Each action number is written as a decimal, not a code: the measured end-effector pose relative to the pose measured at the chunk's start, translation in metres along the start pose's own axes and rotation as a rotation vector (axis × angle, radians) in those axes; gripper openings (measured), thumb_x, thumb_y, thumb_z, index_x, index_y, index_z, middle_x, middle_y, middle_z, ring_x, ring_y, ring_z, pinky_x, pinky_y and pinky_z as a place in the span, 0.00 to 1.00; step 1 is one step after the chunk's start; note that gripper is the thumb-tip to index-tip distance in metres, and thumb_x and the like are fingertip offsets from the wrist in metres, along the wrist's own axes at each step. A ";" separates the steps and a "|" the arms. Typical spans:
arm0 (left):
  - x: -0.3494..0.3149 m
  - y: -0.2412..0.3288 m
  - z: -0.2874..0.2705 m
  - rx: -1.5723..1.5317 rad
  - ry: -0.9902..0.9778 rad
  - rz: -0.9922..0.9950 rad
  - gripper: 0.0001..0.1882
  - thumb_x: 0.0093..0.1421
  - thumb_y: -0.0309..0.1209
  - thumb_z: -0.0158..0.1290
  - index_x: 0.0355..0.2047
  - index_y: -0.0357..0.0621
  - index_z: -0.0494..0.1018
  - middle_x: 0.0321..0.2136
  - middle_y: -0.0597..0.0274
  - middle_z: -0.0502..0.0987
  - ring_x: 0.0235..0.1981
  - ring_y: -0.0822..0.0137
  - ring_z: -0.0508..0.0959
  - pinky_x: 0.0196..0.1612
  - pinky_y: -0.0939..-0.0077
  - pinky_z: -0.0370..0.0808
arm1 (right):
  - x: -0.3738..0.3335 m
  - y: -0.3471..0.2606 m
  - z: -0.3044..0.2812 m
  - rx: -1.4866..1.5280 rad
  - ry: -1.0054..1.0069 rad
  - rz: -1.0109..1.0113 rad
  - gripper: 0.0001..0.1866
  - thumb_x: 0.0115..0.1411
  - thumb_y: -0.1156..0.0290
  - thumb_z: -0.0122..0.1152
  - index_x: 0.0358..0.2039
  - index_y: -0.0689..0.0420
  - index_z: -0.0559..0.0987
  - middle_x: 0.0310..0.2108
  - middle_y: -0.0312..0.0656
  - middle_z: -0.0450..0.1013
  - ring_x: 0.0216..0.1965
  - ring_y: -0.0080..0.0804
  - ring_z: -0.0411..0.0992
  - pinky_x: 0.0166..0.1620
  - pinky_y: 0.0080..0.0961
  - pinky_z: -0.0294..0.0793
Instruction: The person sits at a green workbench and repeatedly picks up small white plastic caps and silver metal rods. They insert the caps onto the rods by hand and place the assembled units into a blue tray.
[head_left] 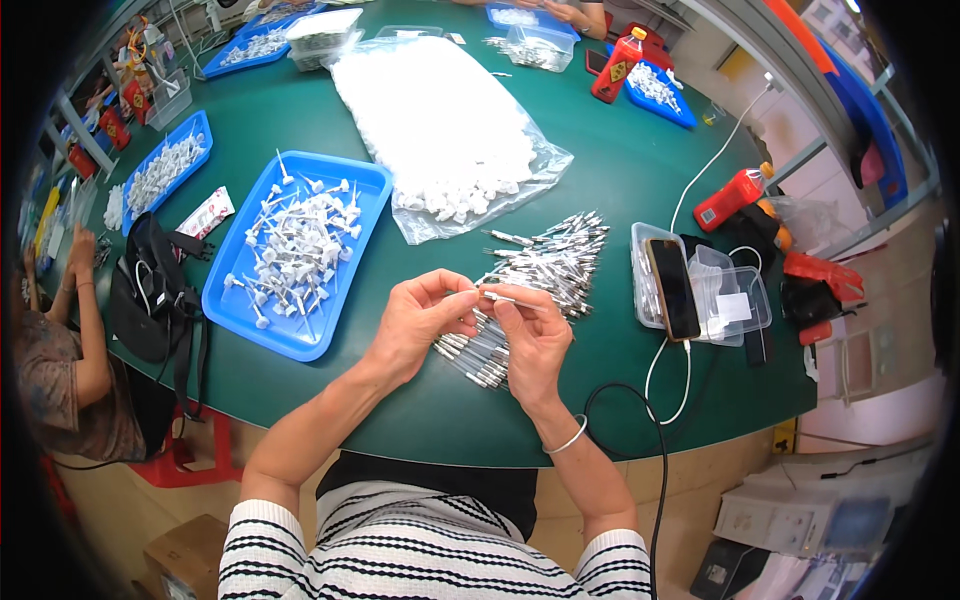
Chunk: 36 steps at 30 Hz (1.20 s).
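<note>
My right hand (535,345) pinches a slim silver-and-white rod (512,300) between thumb and forefinger. Close against it, my left hand (425,312) has its fingertips pressed together at the rod's left end; whatever they grip is too small to make out. Beneath and beyond both hands lies a heap of similar slim metal-ended rods (555,265), with more rods in a row (470,358) below the fingers. To the left stands a blue tray (225,290) holding many rods with white caps (300,245). A clear plastic bag (420,95) of small white caps lies beyond the hands.
At right a phone (672,290) leans on clear plastic boxes (735,275), with white and black cables nearby. Red bottles (730,198) stand along the right side. A black backpack (150,285) lies left of the tray; a co-worker's arm (90,330) is beyond it.
</note>
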<state>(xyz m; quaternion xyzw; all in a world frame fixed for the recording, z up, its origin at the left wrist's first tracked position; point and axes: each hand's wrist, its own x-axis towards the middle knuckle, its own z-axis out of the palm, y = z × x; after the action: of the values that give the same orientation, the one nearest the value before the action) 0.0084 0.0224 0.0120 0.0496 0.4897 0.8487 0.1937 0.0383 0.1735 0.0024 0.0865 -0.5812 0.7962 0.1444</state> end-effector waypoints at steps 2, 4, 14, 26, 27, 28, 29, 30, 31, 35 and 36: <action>0.000 0.000 0.000 -0.003 -0.002 0.013 0.06 0.60 0.28 0.55 0.35 0.37 0.74 0.32 0.59 0.79 0.28 0.76 0.77 0.34 0.81 0.79 | 0.000 0.000 0.001 0.034 0.003 0.004 0.08 0.61 0.79 0.56 0.41 0.64 0.75 0.40 0.46 0.76 0.40 0.29 0.76 0.45 0.21 0.75; 0.000 0.000 0.001 -0.011 0.004 0.018 0.06 0.60 0.28 0.54 0.35 0.37 0.74 0.30 0.60 0.79 0.28 0.76 0.77 0.34 0.81 0.79 | 0.000 0.002 0.000 0.031 0.002 -0.001 0.08 0.62 0.78 0.56 0.41 0.64 0.75 0.40 0.46 0.76 0.40 0.30 0.76 0.46 0.22 0.76; 0.002 0.000 0.000 0.040 0.012 0.042 0.09 0.64 0.32 0.50 0.36 0.37 0.73 0.32 0.60 0.77 0.29 0.76 0.77 0.33 0.83 0.80 | 0.002 -0.003 -0.002 0.010 0.013 -0.045 0.07 0.62 0.78 0.56 0.41 0.64 0.75 0.39 0.46 0.76 0.40 0.29 0.76 0.47 0.24 0.76; 0.008 0.012 -0.008 -0.068 -0.046 -0.048 0.13 0.63 0.26 0.50 0.47 0.36 0.71 0.41 0.54 0.77 0.37 0.72 0.79 0.41 0.81 0.80 | 0.006 -0.006 -0.008 0.041 0.080 -0.054 0.06 0.62 0.77 0.56 0.39 0.64 0.75 0.37 0.43 0.75 0.38 0.25 0.74 0.46 0.22 0.75; 0.008 0.012 -0.008 -0.098 -0.052 -0.053 0.14 0.63 0.26 0.51 0.49 0.36 0.71 0.42 0.54 0.77 0.38 0.71 0.80 0.42 0.81 0.79 | 0.006 -0.006 -0.007 0.032 0.068 -0.064 0.06 0.62 0.77 0.56 0.39 0.64 0.75 0.37 0.43 0.75 0.38 0.25 0.74 0.46 0.22 0.75; 0.009 0.012 -0.008 -0.107 -0.058 -0.056 0.15 0.63 0.25 0.51 0.49 0.36 0.70 0.43 0.53 0.77 0.39 0.71 0.80 0.42 0.81 0.79 | 0.006 -0.007 -0.007 0.020 0.057 -0.069 0.06 0.62 0.77 0.56 0.39 0.64 0.75 0.37 0.43 0.75 0.38 0.25 0.74 0.46 0.22 0.75; 0.009 0.011 -0.008 -0.116 -0.064 -0.060 0.15 0.62 0.25 0.51 0.50 0.35 0.70 0.43 0.53 0.77 0.39 0.71 0.80 0.43 0.81 0.79 | 0.006 -0.008 -0.007 0.007 0.046 -0.074 0.06 0.62 0.77 0.56 0.39 0.64 0.75 0.37 0.43 0.75 0.39 0.25 0.74 0.46 0.22 0.75; 0.009 0.012 -0.008 -0.126 -0.069 -0.062 0.16 0.62 0.25 0.51 0.50 0.35 0.69 0.44 0.52 0.76 0.39 0.70 0.79 0.43 0.81 0.79 | 0.006 -0.008 -0.006 0.002 0.046 -0.079 0.06 0.62 0.77 0.56 0.39 0.64 0.74 0.38 0.43 0.75 0.39 0.25 0.74 0.46 0.22 0.75; 0.009 0.013 -0.007 -0.120 -0.076 -0.069 0.16 0.62 0.25 0.51 0.50 0.35 0.69 0.44 0.52 0.76 0.40 0.71 0.79 0.43 0.81 0.79 | 0.006 -0.009 -0.005 -0.005 0.044 -0.084 0.06 0.62 0.76 0.56 0.39 0.64 0.74 0.38 0.43 0.75 0.39 0.25 0.74 0.46 0.22 0.75; 0.010 0.011 -0.008 -0.102 -0.088 -0.086 0.17 0.62 0.25 0.51 0.51 0.34 0.69 0.44 0.52 0.76 0.40 0.71 0.79 0.43 0.82 0.79 | 0.004 -0.011 -0.003 -0.033 0.050 -0.085 0.06 0.62 0.76 0.56 0.39 0.63 0.74 0.38 0.42 0.74 0.39 0.25 0.74 0.46 0.23 0.75; 0.010 0.010 -0.009 -0.101 -0.088 -0.090 0.17 0.62 0.25 0.51 0.51 0.34 0.69 0.44 0.52 0.76 0.40 0.71 0.79 0.43 0.82 0.79 | 0.004 -0.011 -0.003 -0.037 0.044 -0.081 0.06 0.62 0.76 0.56 0.38 0.63 0.74 0.38 0.42 0.74 0.39 0.25 0.74 0.45 0.22 0.75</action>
<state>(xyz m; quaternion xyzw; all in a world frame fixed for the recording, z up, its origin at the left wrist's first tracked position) -0.0056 0.0146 0.0147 0.0548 0.4390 0.8597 0.2554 0.0379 0.1800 0.0126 0.0894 -0.5887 0.7804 0.1907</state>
